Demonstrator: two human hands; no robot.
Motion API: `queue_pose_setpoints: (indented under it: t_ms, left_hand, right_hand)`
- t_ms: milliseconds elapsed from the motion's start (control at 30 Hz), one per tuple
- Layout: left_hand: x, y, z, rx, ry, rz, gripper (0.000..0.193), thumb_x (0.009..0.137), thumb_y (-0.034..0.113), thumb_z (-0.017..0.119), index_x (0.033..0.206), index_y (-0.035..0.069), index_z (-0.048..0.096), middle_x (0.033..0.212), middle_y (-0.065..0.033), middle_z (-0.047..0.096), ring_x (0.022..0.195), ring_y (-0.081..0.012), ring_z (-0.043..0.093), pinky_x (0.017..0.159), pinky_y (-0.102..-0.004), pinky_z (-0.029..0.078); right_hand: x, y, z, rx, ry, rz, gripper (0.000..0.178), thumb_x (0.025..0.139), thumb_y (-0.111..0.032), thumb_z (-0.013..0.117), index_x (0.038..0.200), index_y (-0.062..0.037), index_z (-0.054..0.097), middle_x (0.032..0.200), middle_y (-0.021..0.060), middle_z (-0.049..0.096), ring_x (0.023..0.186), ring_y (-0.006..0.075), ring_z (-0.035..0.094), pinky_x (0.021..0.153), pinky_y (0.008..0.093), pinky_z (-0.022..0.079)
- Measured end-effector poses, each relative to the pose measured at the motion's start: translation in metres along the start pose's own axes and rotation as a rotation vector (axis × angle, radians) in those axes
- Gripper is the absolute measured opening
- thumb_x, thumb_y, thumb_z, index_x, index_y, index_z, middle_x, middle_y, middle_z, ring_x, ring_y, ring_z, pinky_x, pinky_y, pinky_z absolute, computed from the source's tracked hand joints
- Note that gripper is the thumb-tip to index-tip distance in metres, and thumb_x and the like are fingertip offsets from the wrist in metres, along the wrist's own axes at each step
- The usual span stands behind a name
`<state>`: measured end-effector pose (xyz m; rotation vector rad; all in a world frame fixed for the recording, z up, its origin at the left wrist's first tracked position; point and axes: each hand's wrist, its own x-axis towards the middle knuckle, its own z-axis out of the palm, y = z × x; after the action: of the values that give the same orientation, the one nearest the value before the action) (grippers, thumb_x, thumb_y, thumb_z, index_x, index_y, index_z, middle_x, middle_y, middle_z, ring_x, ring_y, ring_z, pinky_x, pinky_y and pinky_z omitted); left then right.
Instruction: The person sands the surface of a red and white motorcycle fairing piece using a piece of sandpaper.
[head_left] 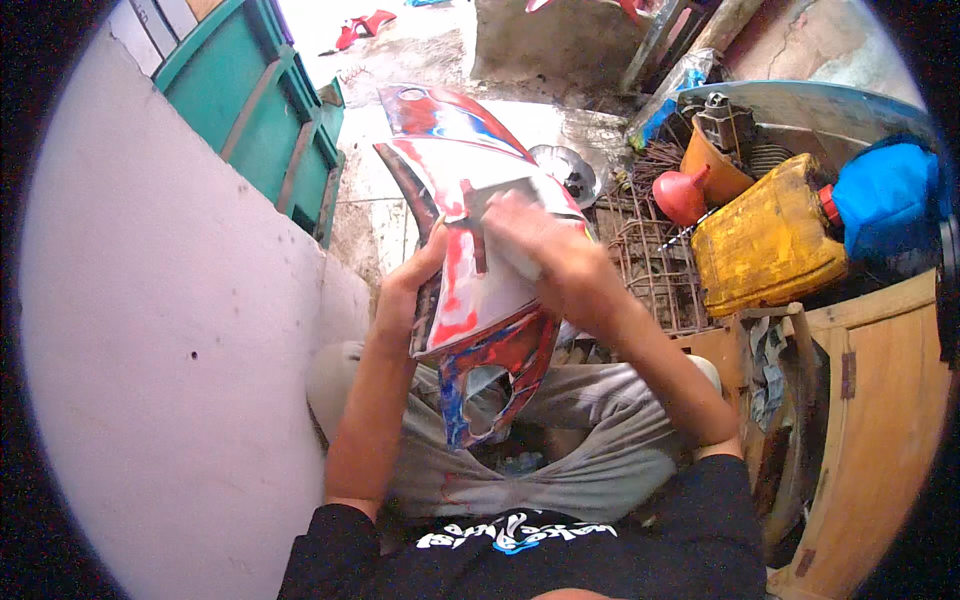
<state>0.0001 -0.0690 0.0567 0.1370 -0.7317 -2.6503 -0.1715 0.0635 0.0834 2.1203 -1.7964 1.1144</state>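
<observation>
Your left hand (414, 272) grips the left edge of a red, white and blue motorcycle fairing panel (500, 292) above your lap (625, 400). Your right hand (535, 235) blurs over its white face; whether its fingers hold anything, I cannot tell. Uneven pressure could twist it loose.

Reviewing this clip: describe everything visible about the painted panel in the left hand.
The panel is long and curved, apparently hard plastic. Its middle is mostly white with red patches toward the left; both ends show worn-looking red and blue, and the lower end has a large opening. Its left edge is dark. It extends forward, its lower end above the lap. The left hand grips its left edge; the right hand, blurred, is over the white face, contact unclear.
</observation>
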Motion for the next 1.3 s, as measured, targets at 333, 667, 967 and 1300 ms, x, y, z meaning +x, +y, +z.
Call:
queue_pose_setpoints:
  t_ms: [333, 667, 967, 1300]
  left_hand:
    - [0.001, -0.016, 0.002, 0.048, 0.035, -0.064, 0.053, 0.101, 0.025, 0.055, 0.146, 0.0, 0.041, 0.132, -0.0108, 0.06, 0.122, -0.0187, 0.057, 0.107, -0.0328, 0.042]
    - [-0.01, -0.001, 0.008, 0.622, 0.081, -0.307, 0.061, 0.073, 0.001, 0.06, 0.132, -0.005, 0.05, 0.099, -0.0151, 0.069, 0.086, -0.0188, 0.067, 0.082, -0.0288, 0.05]
    - [-0.015, 0.003, 0.017, 0.594, 0.097, -0.407, 0.068, 0.072, -0.003, 0.054, 0.14, -0.005, 0.042, 0.093, -0.0149, 0.07, 0.079, -0.0202, 0.069, 0.078, -0.029, 0.053]
    - [-0.019, 0.011, 0.031, 0.644, 0.049, -0.486, 0.073, 0.07, -0.004, 0.057, 0.141, -0.002, 0.043, 0.107, -0.0135, 0.067, 0.085, -0.0173, 0.068, 0.079, -0.0284, 0.053]
  right_hand:
    - [-0.003, 0.004, -0.006, 0.066, -0.042, -0.006, 0.047, 0.086, 0.007, 0.056, 0.132, -0.0039, 0.06, 0.131, 0.0217, 0.062, 0.124, 0.032, 0.06, 0.106, 0.0384, 0.047]
    - [0.002, 0.02, -0.021, 0.062, -0.049, -0.105, 0.039, 0.088, -0.008, 0.059, 0.127, -0.0077, 0.062, 0.133, 0.0171, 0.062, 0.123, 0.03, 0.061, 0.102, 0.0408, 0.051]
    - [0.012, 0.02, -0.02, -0.028, 0.063, -0.082, 0.044, 0.083, -0.01, 0.065, 0.126, -0.0054, 0.061, 0.127, 0.017, 0.065, 0.117, 0.0305, 0.064, 0.097, 0.0392, 0.054]
    - [0.009, 0.018, -0.025, 0.042, -0.001, 0.023, 0.046, 0.086, -0.003, 0.062, 0.132, -0.0064, 0.06, 0.132, 0.0173, 0.062, 0.121, 0.0296, 0.062, 0.1, 0.0392, 0.052]
